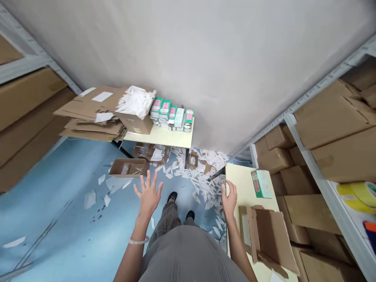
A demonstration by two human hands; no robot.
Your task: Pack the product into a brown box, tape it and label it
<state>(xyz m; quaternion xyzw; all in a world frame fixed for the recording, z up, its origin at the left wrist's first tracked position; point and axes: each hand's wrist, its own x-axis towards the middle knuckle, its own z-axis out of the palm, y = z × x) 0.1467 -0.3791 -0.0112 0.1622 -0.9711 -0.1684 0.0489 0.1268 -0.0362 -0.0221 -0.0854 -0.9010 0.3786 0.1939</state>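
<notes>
My left hand [149, 194] hangs in the air over the blue floor with fingers spread, holding nothing; a clear bangle sits on its wrist. My right hand [228, 197] rests on the left edge of a pale yellow table [239, 187], fingers curled over that edge. On this table lie a small green and pink box [261, 183] and an open brown carton [266, 237], both to the right of my right hand. My legs and black shoes [172, 197] show below.
A second pale table [164, 137] ahead carries flattened cartons [91, 113], a carton of white paper [135, 102] and several green boxes [172, 113]. White paper scraps [202, 176] litter the floor. An open carton [129, 167] lies on the floor. Metal shelving with cartons [331, 129] flanks both sides.
</notes>
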